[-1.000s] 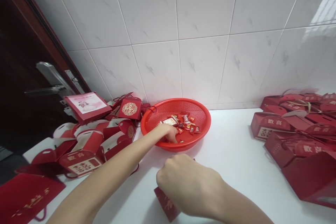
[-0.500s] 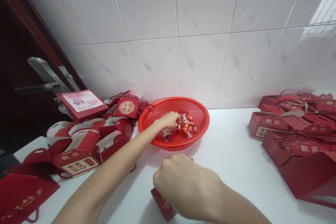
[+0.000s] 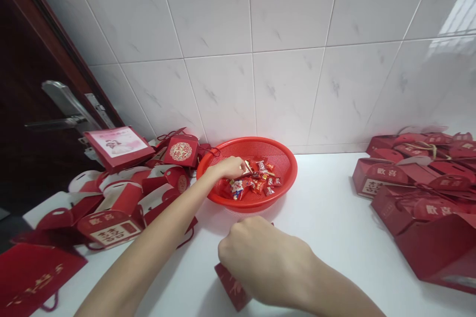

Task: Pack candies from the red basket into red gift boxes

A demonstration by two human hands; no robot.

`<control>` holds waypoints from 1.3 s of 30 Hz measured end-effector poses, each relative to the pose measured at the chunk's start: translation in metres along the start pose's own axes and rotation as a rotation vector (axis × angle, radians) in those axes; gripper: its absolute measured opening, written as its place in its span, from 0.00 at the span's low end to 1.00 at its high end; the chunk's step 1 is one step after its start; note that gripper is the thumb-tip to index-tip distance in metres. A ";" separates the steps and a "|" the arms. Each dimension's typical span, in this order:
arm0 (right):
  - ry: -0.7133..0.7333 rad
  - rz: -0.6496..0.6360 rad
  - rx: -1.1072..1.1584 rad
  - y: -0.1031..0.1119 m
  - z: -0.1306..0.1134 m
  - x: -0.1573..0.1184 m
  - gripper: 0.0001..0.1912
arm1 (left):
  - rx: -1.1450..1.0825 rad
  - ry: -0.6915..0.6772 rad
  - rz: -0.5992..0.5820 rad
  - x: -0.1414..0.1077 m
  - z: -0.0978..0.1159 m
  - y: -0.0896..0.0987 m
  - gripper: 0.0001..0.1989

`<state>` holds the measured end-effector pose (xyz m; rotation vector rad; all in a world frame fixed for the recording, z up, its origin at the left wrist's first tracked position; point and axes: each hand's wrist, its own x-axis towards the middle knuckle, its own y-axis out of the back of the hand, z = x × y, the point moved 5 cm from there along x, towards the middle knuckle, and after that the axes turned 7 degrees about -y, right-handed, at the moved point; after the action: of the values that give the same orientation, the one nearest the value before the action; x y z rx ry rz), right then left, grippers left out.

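Note:
My left hand (image 3: 233,167) is over the left part of a red mesh basket (image 3: 284,178), its fingers closed on a small wrapped candy (image 3: 247,168). Several more wrapped candies (image 3: 260,185) lie in the basket beside and below the fingertips. Nearer to me on the white table, my right hand (image 3: 264,257) is closed round a small dark red box (image 3: 234,287). The hand covers most of that box, and its fingertips are hidden beneath the hand.
Several red gift boxes (image 3: 111,225) crowd the left side, with a red bag (image 3: 37,277) nearest me. More red boxes (image 3: 424,208) stand on the right. A white tiled wall (image 3: 290,89) rises behind the table (image 3: 320,228); a dark door (image 3: 22,158) is at the left.
My left hand has shifted a little left within the basket and now shows a candy at its fingertips. More of the candies are uncovered. My right hand has hardly moved.

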<state>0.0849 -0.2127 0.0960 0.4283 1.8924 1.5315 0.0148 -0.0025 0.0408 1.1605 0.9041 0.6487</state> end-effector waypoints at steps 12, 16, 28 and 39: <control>-0.032 0.027 0.033 -0.005 0.003 0.002 0.05 | -0.067 -0.027 -0.215 -0.028 -0.012 -0.017 0.19; -0.021 0.043 0.009 -0.006 0.003 0.002 0.09 | -0.083 -0.040 -0.161 -0.042 -0.008 -0.016 0.19; -0.020 0.111 0.140 0.006 0.045 -0.002 0.07 | -0.699 -0.265 0.316 -0.152 0.035 0.007 0.22; -0.101 0.417 0.370 0.034 0.086 -0.032 0.11 | -0.680 -0.389 0.373 -0.150 0.065 0.002 0.12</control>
<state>0.1612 -0.1601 0.1285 1.1041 2.0972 1.3670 -0.0046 -0.1568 0.0905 0.7882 0.1001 0.9022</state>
